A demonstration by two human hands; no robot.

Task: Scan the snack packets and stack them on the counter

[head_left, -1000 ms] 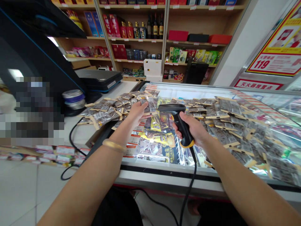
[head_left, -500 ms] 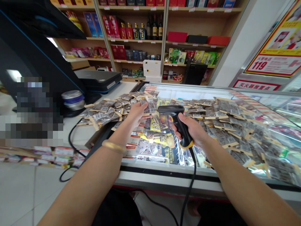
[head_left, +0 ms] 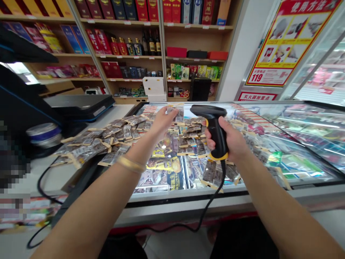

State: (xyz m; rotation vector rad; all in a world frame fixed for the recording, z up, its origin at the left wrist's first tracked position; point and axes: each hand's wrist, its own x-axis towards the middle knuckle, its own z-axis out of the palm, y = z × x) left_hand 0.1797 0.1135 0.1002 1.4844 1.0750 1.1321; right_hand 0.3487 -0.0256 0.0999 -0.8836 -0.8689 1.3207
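My right hand [head_left: 231,142] is wrapped round the grip of a black barcode scanner [head_left: 214,126] with a yellow base, its head pointing left. My left hand [head_left: 161,120] holds up a small clear snack packet [head_left: 176,112] just in front of the scanner head, above the pile. Several similar small packets [head_left: 107,138] with tan header strips lie spread over the glass lid of a chest freezer [head_left: 205,196]. A gold bangle [head_left: 131,163] sits on my left wrist. The scanner's black cable hangs down over the freezer's front edge.
A black till machine [head_left: 78,104] and a round tin [head_left: 44,131] stand at the left on a white counter. Shelves [head_left: 134,57] of bottles and boxed goods fill the back wall. A red and yellow poster [head_left: 283,39] hangs at the right.
My left hand has lifted a packet off the pile and raised it to the scanner head. My right hand has raised the scanner. The view has swung to the right.
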